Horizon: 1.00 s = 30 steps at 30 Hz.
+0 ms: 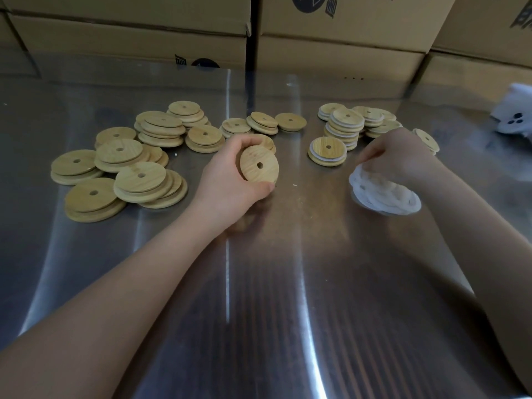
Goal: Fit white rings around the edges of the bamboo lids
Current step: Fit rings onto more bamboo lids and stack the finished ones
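My left hand [230, 180] grips a round bamboo lid [259, 165] with a centre hole, held tilted just above the metal table [259, 283]. My right hand [400, 159] reaches down into a heap of white rings [385, 194], fingers curled on the rings at the heap's top; the fingertips are blurred. Several bare bamboo lids [126, 168] lie in loose stacks to the left. To the right, behind my right hand, sit lids with white rings fitted [328, 151], some stacked [345, 125].
Cardboard boxes [339, 38] wall off the far edge of the table. A white bag or cloth [515, 113] lies at the far right. The near half of the steel surface shows only reflections.
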### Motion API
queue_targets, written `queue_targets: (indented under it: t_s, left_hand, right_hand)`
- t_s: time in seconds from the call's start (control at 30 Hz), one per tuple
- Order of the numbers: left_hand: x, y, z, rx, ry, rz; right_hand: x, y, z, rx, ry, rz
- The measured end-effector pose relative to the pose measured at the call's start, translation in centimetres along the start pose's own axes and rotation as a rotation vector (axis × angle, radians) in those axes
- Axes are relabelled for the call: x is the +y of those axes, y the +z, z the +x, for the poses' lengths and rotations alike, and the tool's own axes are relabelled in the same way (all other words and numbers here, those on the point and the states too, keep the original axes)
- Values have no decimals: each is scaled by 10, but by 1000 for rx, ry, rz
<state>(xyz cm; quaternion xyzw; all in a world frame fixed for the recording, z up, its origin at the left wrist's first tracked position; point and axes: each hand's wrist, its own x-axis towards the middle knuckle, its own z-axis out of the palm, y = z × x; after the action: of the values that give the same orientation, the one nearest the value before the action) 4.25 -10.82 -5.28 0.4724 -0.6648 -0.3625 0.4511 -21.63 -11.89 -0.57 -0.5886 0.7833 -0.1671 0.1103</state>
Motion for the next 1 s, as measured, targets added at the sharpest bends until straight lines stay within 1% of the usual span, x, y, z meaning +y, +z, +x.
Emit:
queue_targets:
  t_s: [0.13,0.27,0.37,0.53,0.63,0.7,0.77,0.87,1.0]
  left_hand:
    - [5,1,-1,0,-93,-231]
    - [8,3,-3,-51,-166,-453]
    - [8,4,-3,-102,-205,-538]
    - [7,6,-3,-149,-245,-647]
    - [9,5,-2,-160,-288,-750]
    - [13,5,-1,-185,-334,-819]
    - [14,5,-2,-246,-354,-823]
    - [13,6,-5,-329,-275,-713]
    - [10,9,-8,-351,-187,-602]
  right_hand:
    - [-3,-1,-3,6,-95,194]
    - [-8,-1,-7,-54,-155,408]
    - [-12,-2,-12,-148,-210,574]
    - [-20,-2,-21,-361,-338,803]
    - [-26,1,-26,-422,-402,894]
    - [-30,6,-29,-415,-432,923]
    - [-35,13,-33,-386,-455,937]
    - [-42,22,-39,-307,-482,950]
    - [-49,31,-45,-199,-514,912]
